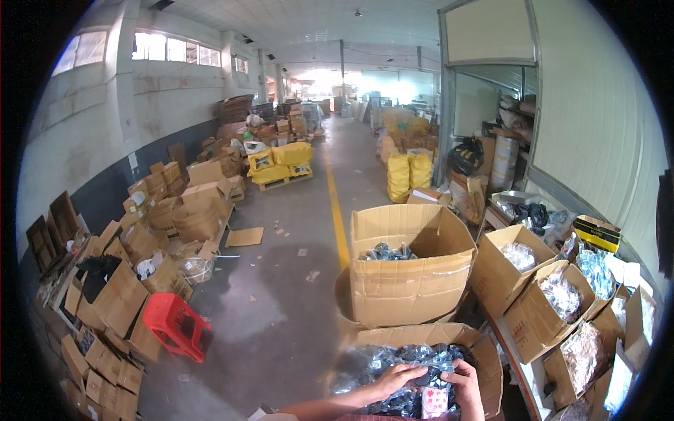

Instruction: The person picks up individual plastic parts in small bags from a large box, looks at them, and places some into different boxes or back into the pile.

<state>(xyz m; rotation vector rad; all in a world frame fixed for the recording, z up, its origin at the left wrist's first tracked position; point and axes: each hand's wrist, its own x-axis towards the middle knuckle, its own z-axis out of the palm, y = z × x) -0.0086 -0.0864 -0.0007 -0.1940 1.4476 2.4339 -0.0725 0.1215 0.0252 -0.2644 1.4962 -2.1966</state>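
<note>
My left hand (pixel 395 379) and my right hand (pixel 463 384) are close together over an open cardboard box (pixel 489 356) at the bottom of the view. Both have their fingers closed on the upper edge of a clear plastic bag (pixel 439 366). Something dark shows through the film between them, too small to name. Just below the hands is a white label (pixel 435 403) with red print. Many clear bags with dark contents (pixel 365 361) fill the box around and under my hands.
A taller carton (pixel 411 291) with similar bags stands just beyond. Open cartons of bagged items (pixel 562 298) line a bench at right. A red plastic stool (pixel 175 326) and stacked boxes (pixel 116 295) are at left. Yellow sacks (pixel 281 165) sit farther off.
</note>
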